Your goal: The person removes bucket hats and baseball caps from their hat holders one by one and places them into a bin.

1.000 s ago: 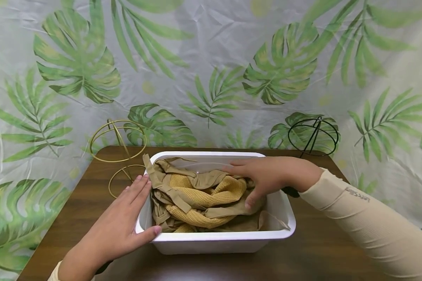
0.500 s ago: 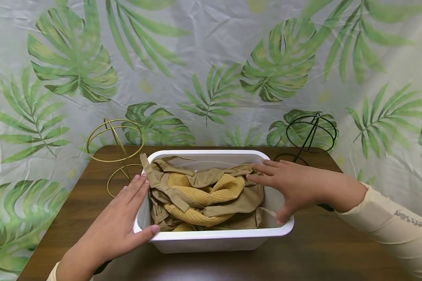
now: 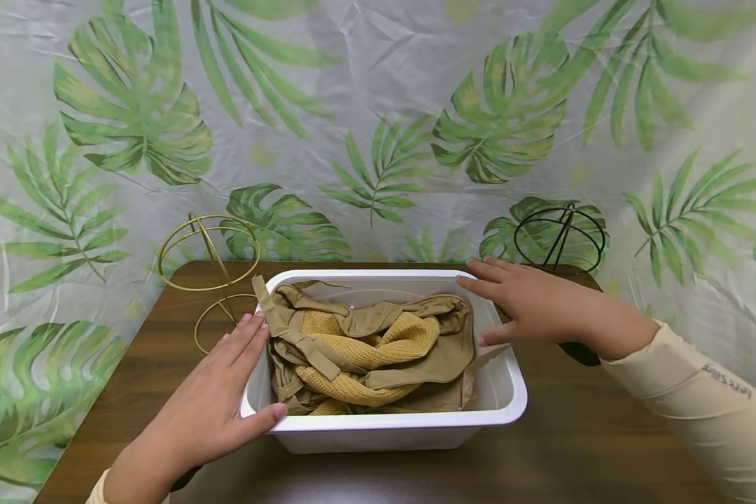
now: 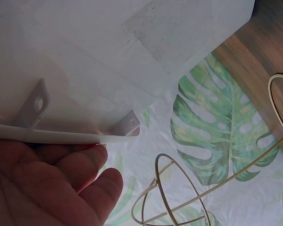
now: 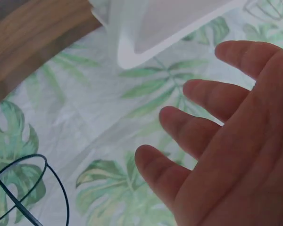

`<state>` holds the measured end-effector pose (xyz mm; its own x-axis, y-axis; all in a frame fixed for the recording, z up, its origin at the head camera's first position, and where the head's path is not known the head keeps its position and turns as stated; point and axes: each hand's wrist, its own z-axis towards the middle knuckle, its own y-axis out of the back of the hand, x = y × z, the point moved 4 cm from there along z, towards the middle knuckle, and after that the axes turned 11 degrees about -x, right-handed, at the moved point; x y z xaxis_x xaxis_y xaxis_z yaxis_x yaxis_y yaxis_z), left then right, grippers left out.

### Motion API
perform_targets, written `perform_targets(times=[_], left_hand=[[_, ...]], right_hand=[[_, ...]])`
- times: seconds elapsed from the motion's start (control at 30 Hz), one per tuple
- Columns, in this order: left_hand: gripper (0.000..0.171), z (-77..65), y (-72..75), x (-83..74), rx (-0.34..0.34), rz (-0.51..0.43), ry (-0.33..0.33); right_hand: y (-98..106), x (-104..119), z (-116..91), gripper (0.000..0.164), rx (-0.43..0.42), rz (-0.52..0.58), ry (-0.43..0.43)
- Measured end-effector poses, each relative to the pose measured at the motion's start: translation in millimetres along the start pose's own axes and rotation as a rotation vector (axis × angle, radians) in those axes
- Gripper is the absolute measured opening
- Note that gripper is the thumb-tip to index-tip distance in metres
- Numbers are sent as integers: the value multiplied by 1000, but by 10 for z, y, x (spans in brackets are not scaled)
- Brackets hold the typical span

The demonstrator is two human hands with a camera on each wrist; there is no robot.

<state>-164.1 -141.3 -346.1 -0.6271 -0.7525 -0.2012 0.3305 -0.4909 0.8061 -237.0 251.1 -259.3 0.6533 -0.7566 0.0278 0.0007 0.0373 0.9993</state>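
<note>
A white plastic tub (image 3: 384, 421) holds a crumpled tan cloth (image 3: 447, 357) with straps and a mustard-yellow knitted cloth (image 3: 359, 350). One tan strap hangs over the left rim. My left hand (image 3: 211, 402) rests along that rim with fingers straight and the thumb on the front corner. From below, the left wrist view shows its fingers (image 4: 85, 167) against the tub's rim. Over the right rim, my right hand (image 3: 529, 301) is held with spread fingers and grips nothing. The right wrist view shows its fingers (image 5: 205, 94) apart, beside the tub's corner.
A gold wire stand (image 3: 211, 250) is at the back left of the brown wooden table (image 3: 579, 427). At the back right is a black wire stand (image 3: 561, 236), partly behind my right hand. A leaf-patterned sheet (image 3: 378, 63) hangs behind the table.
My right hand has lifted off the tan cloth and shifted right, first to the tub's front right, then back above its right rim. The left hand has stayed on the left rim.
</note>
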Motion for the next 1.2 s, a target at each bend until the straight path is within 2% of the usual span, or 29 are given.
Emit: perform_targets(times=[0.23,0.47,0.67,0.8,0.93,1.07,1.2], left_hand=[[93,-30,1,-4,5,-9,12],[94,34,-6,-37,-17,-17,-9],[95,63,-16,-32,14,-19,14],[95,60,-17,-24,23,-14,19],[96,37,-9,-9,28,-13,23],[95,9,1,5,23,-13,26],[94,-4,8,12,22,-7,28]], right_hand=[[115,-122,100,87,8,86,-53],[166,-308,16,88,-13,164,-147],[83,-280,0,84,-38,189,-115],[105,-69,223,80,-51,160,-17],[84,359,649,79,-29,77,134],[-76,866,1046,77,25,-25,298],[-299,1231,1299,77,52,-93,432]])
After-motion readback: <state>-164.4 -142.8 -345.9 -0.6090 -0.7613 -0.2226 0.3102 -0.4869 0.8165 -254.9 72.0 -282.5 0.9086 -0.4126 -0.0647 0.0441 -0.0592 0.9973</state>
